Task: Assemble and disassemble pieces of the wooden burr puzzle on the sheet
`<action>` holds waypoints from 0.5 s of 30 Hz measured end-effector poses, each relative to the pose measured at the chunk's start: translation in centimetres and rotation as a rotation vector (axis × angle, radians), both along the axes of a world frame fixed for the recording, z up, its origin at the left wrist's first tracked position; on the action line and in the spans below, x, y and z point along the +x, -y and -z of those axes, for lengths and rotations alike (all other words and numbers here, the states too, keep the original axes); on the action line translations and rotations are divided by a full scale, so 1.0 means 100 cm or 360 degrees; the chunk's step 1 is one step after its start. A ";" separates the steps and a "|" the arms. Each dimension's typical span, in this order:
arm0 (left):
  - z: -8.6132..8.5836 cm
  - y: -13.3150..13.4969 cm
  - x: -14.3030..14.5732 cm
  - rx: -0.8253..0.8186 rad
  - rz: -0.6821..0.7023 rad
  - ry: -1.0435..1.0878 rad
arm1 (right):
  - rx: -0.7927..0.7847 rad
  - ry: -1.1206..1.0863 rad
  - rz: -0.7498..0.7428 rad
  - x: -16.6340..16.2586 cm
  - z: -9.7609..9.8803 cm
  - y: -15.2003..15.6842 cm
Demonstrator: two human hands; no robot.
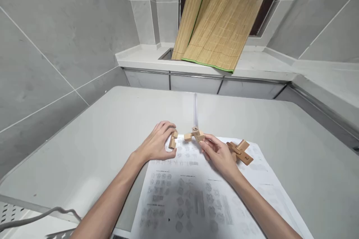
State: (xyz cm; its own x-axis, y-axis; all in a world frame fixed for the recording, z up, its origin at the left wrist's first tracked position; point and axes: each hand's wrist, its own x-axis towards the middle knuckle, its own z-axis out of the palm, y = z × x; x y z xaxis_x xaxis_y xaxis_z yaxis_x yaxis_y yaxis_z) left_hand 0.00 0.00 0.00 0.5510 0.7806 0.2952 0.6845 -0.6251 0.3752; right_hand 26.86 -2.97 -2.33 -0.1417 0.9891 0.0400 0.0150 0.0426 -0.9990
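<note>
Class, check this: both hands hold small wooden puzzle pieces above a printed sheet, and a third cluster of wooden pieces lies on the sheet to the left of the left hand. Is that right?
Not quite. The spare cluster of wooden pieces lies to the right of the right hand, not left of the left hand. The head view shows it. The rest stands: both hands hold small wooden pieces over the printed sheet.

Two hands point(157, 145), three wooden puzzle clusters point(195, 134) (one loose), one instruction sheet point(196, 190)
</note>
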 end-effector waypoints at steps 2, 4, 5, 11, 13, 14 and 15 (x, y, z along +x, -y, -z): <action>-0.001 0.002 0.003 -0.0036 0.0000 0.0057 | 0.0015 0.0021 -0.0005 0.000 0.001 0.000; -0.003 0.005 0.010 -0.0049 0.0025 0.0132 | 0.0008 0.0045 -0.0017 -0.001 0.002 0.001; -0.004 0.007 0.015 -0.0037 0.0047 0.0164 | 0.0002 0.0054 -0.0023 -0.001 0.002 0.001; -0.003 0.015 0.034 0.0077 0.0076 0.0282 | -0.0021 0.0028 -0.0036 -0.001 0.003 0.003; -0.003 0.016 0.035 0.0080 0.0072 0.0309 | -0.0048 0.0009 -0.0049 -0.002 0.002 0.004; -0.003 0.017 0.035 0.0076 0.0073 0.0317 | -0.0062 0.0002 -0.0057 -0.002 0.001 0.004; -0.004 0.017 0.035 0.0072 0.0074 0.0323 | -0.0071 -0.0001 -0.0069 -0.002 0.001 0.005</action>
